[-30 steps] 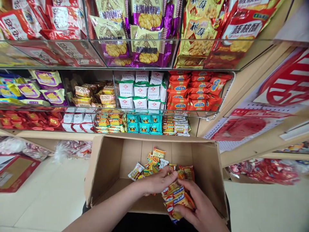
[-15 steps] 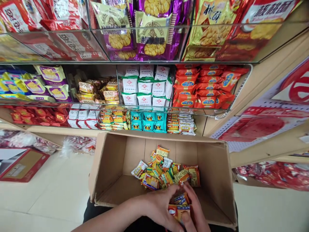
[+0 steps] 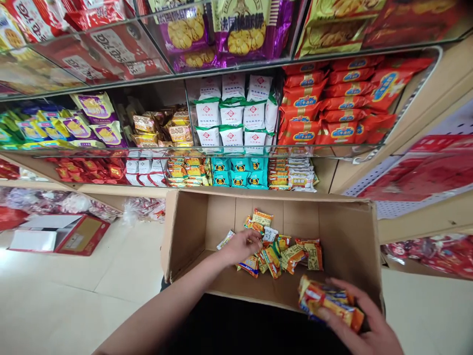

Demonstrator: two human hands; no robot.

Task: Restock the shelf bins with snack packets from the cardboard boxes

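Observation:
A brown cardboard box (image 3: 351,231) rests in front of me with a loose pile of small wrapped snack packets (image 3: 272,260) inside, mostly orange, yellow and white. My left hand (image 3: 240,246) reaches into the box, its fingers bent down over the left part of the pile. What lies between those fingertips is hidden. Over the box's near right edge, my right hand (image 3: 364,320) grips several orange-and-blue snack packets (image 3: 330,303) stacked together between thumb and fingers.
Glass-fronted shelves beyond the box hold white-and-green packs (image 3: 231,116), red packs (image 3: 303,106), teal packs (image 3: 240,172) and thin snack packets (image 3: 291,175). A red carton (image 3: 83,234) stands on the tiled floor at left. Bagged goods (image 3: 432,256) lie low at right.
My hands were together around the packets; now they are apart. The left has moved up and left to the pile, while the right has carried the packets to the right.

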